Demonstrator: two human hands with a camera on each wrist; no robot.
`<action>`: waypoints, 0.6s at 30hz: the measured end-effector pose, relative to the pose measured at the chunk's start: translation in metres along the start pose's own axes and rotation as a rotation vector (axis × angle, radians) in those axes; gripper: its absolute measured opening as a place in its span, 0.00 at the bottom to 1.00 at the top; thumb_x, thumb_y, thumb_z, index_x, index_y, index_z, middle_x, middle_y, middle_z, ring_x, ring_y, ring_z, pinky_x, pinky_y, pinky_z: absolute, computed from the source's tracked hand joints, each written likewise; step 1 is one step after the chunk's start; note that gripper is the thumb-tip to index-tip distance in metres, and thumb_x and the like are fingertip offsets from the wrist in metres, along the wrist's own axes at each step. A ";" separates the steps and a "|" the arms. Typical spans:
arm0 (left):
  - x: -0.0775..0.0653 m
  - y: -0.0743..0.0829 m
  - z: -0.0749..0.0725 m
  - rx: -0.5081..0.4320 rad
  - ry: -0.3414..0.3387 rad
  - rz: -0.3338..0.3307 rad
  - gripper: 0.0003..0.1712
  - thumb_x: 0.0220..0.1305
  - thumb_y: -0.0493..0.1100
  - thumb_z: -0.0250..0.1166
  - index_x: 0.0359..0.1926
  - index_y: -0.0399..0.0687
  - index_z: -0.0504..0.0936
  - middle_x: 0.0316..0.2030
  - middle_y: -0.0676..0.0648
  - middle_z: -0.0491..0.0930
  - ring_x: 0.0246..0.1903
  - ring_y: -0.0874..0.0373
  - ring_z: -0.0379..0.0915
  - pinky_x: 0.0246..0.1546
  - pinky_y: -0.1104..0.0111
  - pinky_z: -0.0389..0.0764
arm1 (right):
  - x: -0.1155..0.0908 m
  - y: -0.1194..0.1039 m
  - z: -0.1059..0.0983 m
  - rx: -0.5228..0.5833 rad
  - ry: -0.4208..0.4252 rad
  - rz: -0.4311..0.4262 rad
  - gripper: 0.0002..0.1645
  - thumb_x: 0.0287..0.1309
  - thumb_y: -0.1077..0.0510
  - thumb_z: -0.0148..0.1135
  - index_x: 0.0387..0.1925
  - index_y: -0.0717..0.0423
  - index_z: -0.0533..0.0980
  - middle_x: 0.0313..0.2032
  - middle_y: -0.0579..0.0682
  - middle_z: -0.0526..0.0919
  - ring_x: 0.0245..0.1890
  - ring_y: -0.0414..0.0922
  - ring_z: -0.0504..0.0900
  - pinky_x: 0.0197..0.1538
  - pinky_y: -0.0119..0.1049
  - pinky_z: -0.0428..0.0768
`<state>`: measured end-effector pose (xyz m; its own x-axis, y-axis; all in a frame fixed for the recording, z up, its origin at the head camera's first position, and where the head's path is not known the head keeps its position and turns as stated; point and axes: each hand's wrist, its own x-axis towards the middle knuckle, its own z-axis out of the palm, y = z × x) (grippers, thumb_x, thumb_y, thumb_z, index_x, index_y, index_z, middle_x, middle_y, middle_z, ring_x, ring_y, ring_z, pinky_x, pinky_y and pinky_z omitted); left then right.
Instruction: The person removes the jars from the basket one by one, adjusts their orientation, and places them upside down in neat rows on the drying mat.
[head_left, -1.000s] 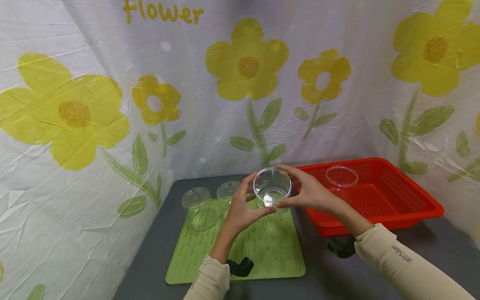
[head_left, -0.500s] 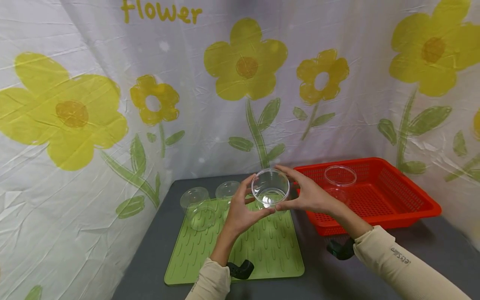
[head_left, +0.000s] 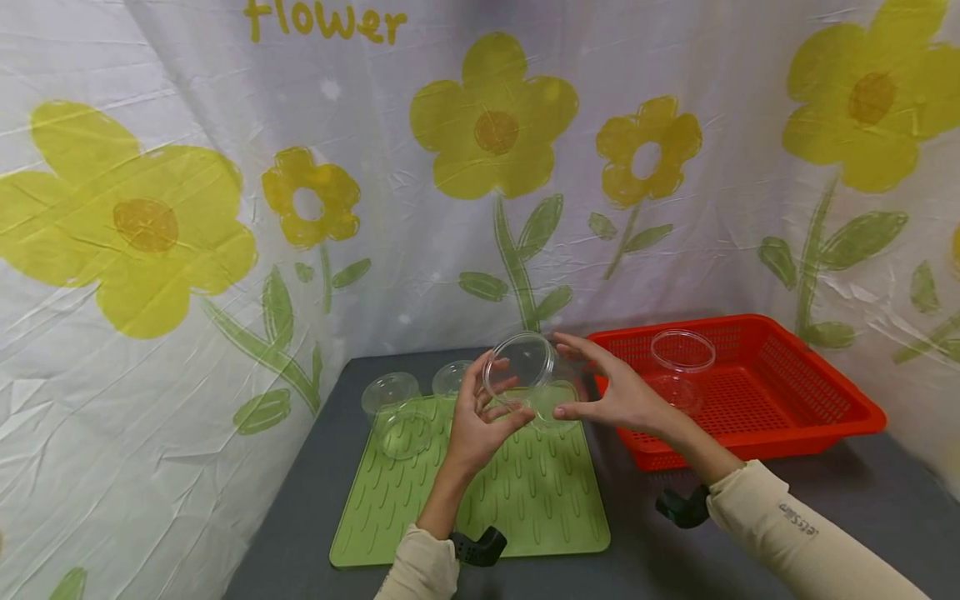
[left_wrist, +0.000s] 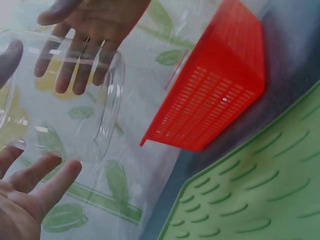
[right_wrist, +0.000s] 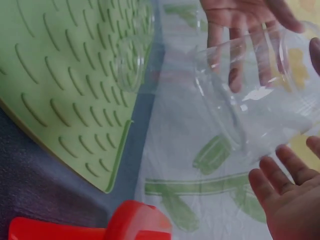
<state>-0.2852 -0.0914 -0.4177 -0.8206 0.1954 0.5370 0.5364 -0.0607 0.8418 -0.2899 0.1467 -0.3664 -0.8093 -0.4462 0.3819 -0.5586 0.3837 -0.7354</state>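
Observation:
A clear, round plastic container [head_left: 519, 371] is tilted in mid-air above the green ribbed mat [head_left: 525, 517], its mouth turned toward the left. My left hand [head_left: 480, 429] holds it at the rim side, thumb in front and fingers behind. Around the base end, my right hand [head_left: 618, 387] has its thumb and fingers spread apart; whether they touch the wall I cannot tell. Through the clear wall in the left wrist view, the right hand's straight fingers [left_wrist: 75, 75] are visible. The right wrist view catches the same container [right_wrist: 260, 95] between both hands.
Two similar clear containers, one at the left [head_left: 393, 412] and one partly behind my left hand [head_left: 450, 379], stand at the mat's back edge. A red perforated basket [head_left: 795, 442] on the right holds another clear container [head_left: 682, 354]. Flowered cloth hangs behind the grey table [head_left: 300, 500].
The container has tipped from mouth facing up toward me to mouth facing left, shifting slightly left. My left hand moved with it; the right hand's fingers now stand at the base end.

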 end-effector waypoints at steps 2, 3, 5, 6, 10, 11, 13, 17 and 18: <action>-0.001 0.000 0.000 -0.059 -0.005 -0.001 0.52 0.54 0.38 0.73 0.74 0.53 0.53 0.67 0.38 0.61 0.62 0.36 0.69 0.51 0.55 0.82 | -0.001 0.002 0.002 0.011 0.001 0.004 0.56 0.44 0.46 0.78 0.72 0.34 0.57 0.69 0.46 0.66 0.69 0.50 0.65 0.67 0.60 0.65; -0.001 0.000 0.000 -0.080 -0.007 -0.006 0.51 0.55 0.38 0.73 0.74 0.52 0.53 0.67 0.38 0.61 0.61 0.36 0.69 0.51 0.57 0.83 | -0.001 0.002 0.004 0.014 0.000 0.008 0.56 0.44 0.46 0.77 0.72 0.32 0.57 0.69 0.45 0.66 0.69 0.50 0.65 0.66 0.61 0.66; -0.002 0.000 0.000 -0.113 -0.007 -0.020 0.50 0.56 0.41 0.72 0.73 0.53 0.53 0.67 0.38 0.61 0.62 0.37 0.69 0.50 0.58 0.83 | -0.002 0.002 0.006 0.016 0.001 0.013 0.55 0.44 0.45 0.77 0.71 0.30 0.56 0.69 0.45 0.65 0.69 0.50 0.64 0.65 0.62 0.66; -0.003 0.000 0.000 -0.123 -0.006 -0.022 0.50 0.56 0.41 0.72 0.73 0.53 0.53 0.67 0.38 0.61 0.61 0.38 0.70 0.50 0.60 0.83 | -0.003 0.001 0.007 0.021 0.000 0.016 0.55 0.44 0.45 0.77 0.71 0.29 0.56 0.70 0.44 0.65 0.70 0.51 0.64 0.65 0.63 0.66; -0.004 -0.001 0.000 -0.149 0.001 -0.021 0.47 0.58 0.41 0.71 0.73 0.53 0.54 0.67 0.37 0.62 0.60 0.39 0.71 0.49 0.65 0.83 | -0.005 -0.001 0.010 0.039 0.000 0.029 0.55 0.44 0.44 0.77 0.71 0.30 0.56 0.70 0.43 0.64 0.69 0.51 0.64 0.65 0.64 0.65; -0.005 -0.001 0.000 -0.153 0.001 -0.019 0.47 0.58 0.41 0.71 0.73 0.52 0.54 0.67 0.37 0.61 0.60 0.40 0.72 0.48 0.66 0.83 | -0.005 -0.001 0.010 0.045 -0.001 0.030 0.55 0.44 0.44 0.77 0.71 0.32 0.56 0.70 0.43 0.64 0.69 0.51 0.64 0.65 0.64 0.65; -0.005 -0.002 0.001 -0.161 0.001 -0.017 0.47 0.58 0.40 0.70 0.73 0.51 0.53 0.67 0.35 0.60 0.59 0.38 0.72 0.48 0.67 0.83 | -0.005 0.000 0.011 0.053 -0.002 0.027 0.55 0.45 0.45 0.77 0.72 0.36 0.57 0.70 0.44 0.64 0.69 0.52 0.65 0.66 0.64 0.65; -0.006 -0.002 0.001 -0.185 -0.009 -0.021 0.49 0.59 0.41 0.70 0.74 0.49 0.51 0.68 0.34 0.59 0.60 0.35 0.70 0.48 0.67 0.83 | -0.004 0.000 0.011 0.049 0.000 0.015 0.54 0.45 0.46 0.76 0.72 0.38 0.58 0.69 0.43 0.66 0.69 0.52 0.65 0.66 0.64 0.65; -0.006 -0.002 0.001 -0.189 -0.009 -0.024 0.49 0.58 0.41 0.70 0.74 0.49 0.50 0.68 0.34 0.59 0.61 0.35 0.70 0.49 0.66 0.83 | -0.004 0.000 0.011 0.049 0.000 0.012 0.54 0.45 0.46 0.76 0.72 0.37 0.58 0.69 0.43 0.66 0.69 0.52 0.65 0.66 0.63 0.65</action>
<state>-0.2811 -0.0912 -0.4226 -0.8303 0.2080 0.5170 0.4696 -0.2384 0.8501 -0.2843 0.1395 -0.3744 -0.8161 -0.4416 0.3727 -0.5390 0.3492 -0.7665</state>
